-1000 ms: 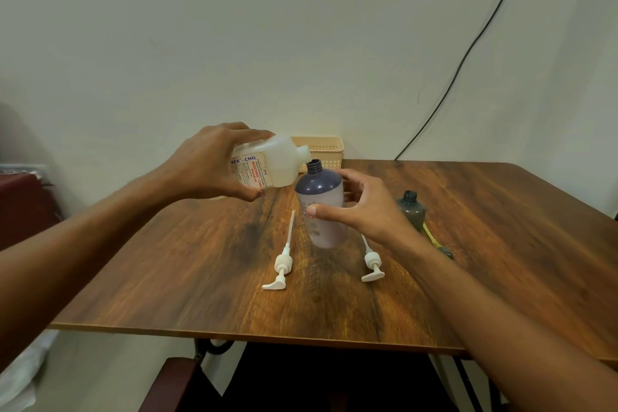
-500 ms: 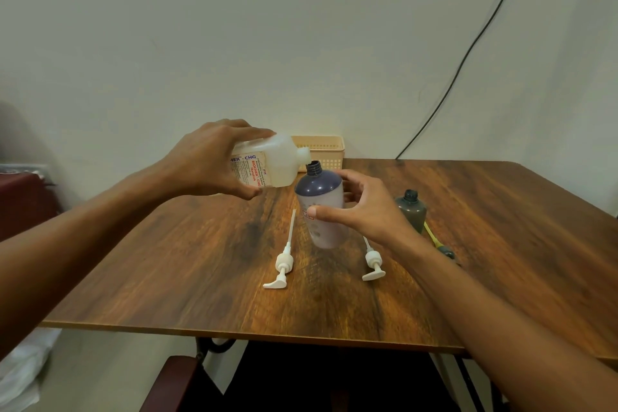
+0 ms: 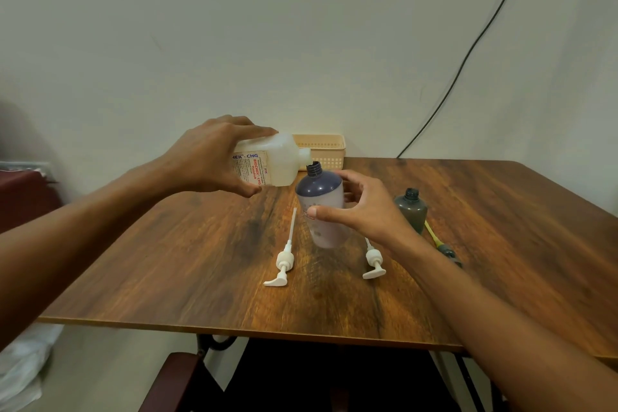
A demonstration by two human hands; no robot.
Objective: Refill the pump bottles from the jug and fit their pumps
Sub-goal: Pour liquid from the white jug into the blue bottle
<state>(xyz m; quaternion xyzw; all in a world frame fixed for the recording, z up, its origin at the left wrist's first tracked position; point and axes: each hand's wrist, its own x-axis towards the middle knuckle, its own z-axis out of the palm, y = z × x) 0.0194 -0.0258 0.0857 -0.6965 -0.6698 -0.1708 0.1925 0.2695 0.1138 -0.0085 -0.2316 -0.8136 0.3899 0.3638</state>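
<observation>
Here, gripped the jug in the left hand, tipped sideways, spout at the open neck of the purple bottle. Clasped that bottle, standing on the table, with the right hand, thumb and fingers curled round it. Flanked by a white pump lying left and a second pump right, with the grey bottle nearby.

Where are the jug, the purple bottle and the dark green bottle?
jug [image 3: 284,160], head view, on its translucent side.
purple bottle [image 3: 317,185], head view, on its dark shoulder.
dark green bottle [image 3: 410,211], head view, on its body.

Soft, even indoor light; wide-angle bending at edges.
</observation>
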